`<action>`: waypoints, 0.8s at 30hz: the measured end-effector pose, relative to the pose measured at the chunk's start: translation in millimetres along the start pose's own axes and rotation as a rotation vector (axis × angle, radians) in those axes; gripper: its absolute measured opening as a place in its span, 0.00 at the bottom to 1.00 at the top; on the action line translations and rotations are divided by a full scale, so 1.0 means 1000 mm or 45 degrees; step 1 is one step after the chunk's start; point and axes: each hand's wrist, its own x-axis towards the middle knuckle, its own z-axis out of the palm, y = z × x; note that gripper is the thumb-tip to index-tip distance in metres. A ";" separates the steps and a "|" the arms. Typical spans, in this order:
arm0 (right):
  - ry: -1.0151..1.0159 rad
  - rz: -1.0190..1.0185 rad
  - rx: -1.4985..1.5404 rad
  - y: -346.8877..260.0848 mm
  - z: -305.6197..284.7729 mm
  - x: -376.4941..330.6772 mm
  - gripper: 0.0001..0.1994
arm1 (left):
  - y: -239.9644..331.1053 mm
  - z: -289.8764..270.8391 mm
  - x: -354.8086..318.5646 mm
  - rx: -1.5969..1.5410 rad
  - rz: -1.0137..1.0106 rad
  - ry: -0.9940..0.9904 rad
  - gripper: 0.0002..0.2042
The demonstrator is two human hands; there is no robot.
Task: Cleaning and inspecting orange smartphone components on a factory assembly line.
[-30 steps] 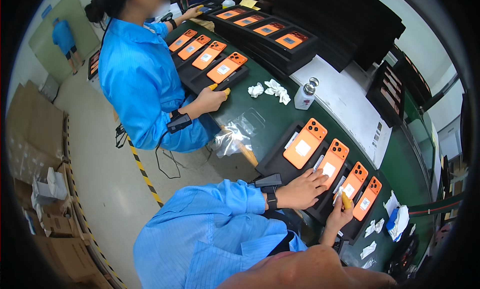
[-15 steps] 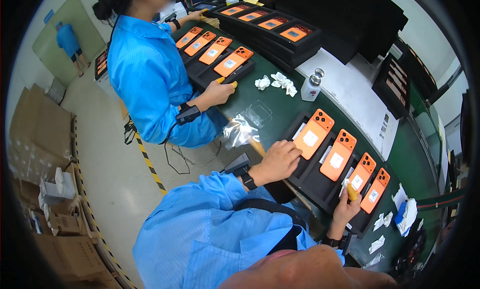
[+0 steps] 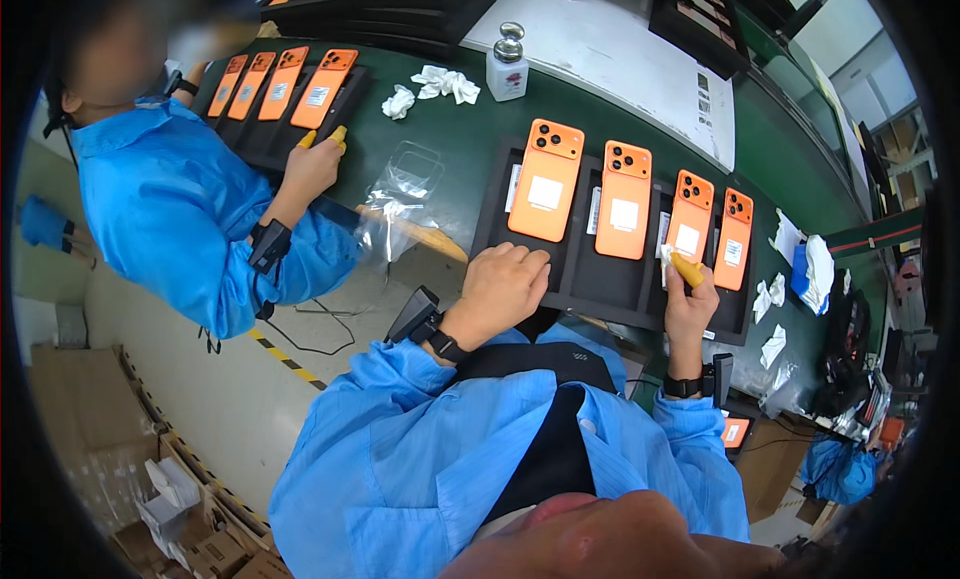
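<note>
Several orange phones [image 3: 546,194] lie back-up in a black tray [image 3: 608,285] on the green bench. My left hand [image 3: 505,284] rests with curled fingers on the tray's near left edge, below the first phone. My right hand [image 3: 690,301], with a yellow finger cot on one finger, pinches a small white wipe [image 3: 668,261] against the lower end of the third phone [image 3: 690,216]. Both my sleeves are blue, and each wrist has a black band.
A co-worker in a blue coat stands at left, one hand [image 3: 315,164] at another tray of orange phones [image 3: 290,84]. A clear plastic bag [image 3: 400,194], crumpled wipes [image 3: 440,82] and a white pump bottle [image 3: 508,57] lie between the trays. Cardboard boxes [image 3: 170,499] sit on the floor.
My left hand slid from under the second phone to the tray's left front edge. My right hand stays at the third phone. The view has closed in on the bench.
</note>
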 end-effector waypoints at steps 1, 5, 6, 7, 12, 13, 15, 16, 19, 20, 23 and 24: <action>-0.041 -0.052 -0.074 -0.005 0.000 0.003 0.10 | 0.002 -0.001 0.002 -0.013 -0.002 0.002 0.07; -0.108 -0.311 -0.176 -0.029 0.025 0.034 0.09 | 0.008 -0.005 0.013 -0.057 0.052 -0.054 0.15; -0.127 -0.276 -0.157 -0.043 0.039 0.045 0.08 | 0.008 -0.003 0.017 -0.033 0.103 -0.084 0.19; -0.142 -0.417 -0.190 -0.058 0.054 0.060 0.07 | 0.007 -0.001 0.018 -0.034 0.097 -0.080 0.19; -0.102 -0.779 -0.427 -0.078 0.130 0.118 0.06 | 0.007 0.008 0.023 0.043 0.063 -0.266 0.26; -0.142 -0.775 -0.533 -0.080 0.144 0.125 0.06 | 0.006 0.009 0.022 0.026 0.058 -0.254 0.26; -0.188 -0.783 -0.631 -0.081 0.157 0.132 0.06 | 0.006 0.007 0.022 0.012 0.040 -0.258 0.26; -0.190 -0.793 -0.692 -0.081 0.157 0.131 0.06 | 0.006 0.007 0.022 -0.011 0.038 -0.257 0.27; -0.234 -0.763 -0.773 -0.087 0.150 0.116 0.04 | 0.005 0.009 0.021 -0.040 0.033 -0.245 0.27; -0.202 -0.737 -0.737 -0.085 0.149 0.107 0.05 | 0.005 0.009 0.022 -0.051 0.050 -0.248 0.27; -0.195 -0.595 -0.635 -0.082 0.161 0.101 0.09 | 0.005 0.004 0.025 -0.050 0.038 -0.276 0.27; -0.226 -0.485 -0.568 -0.084 0.166 0.100 0.11 | 0.005 0.004 0.025 -0.049 0.043 -0.280 0.27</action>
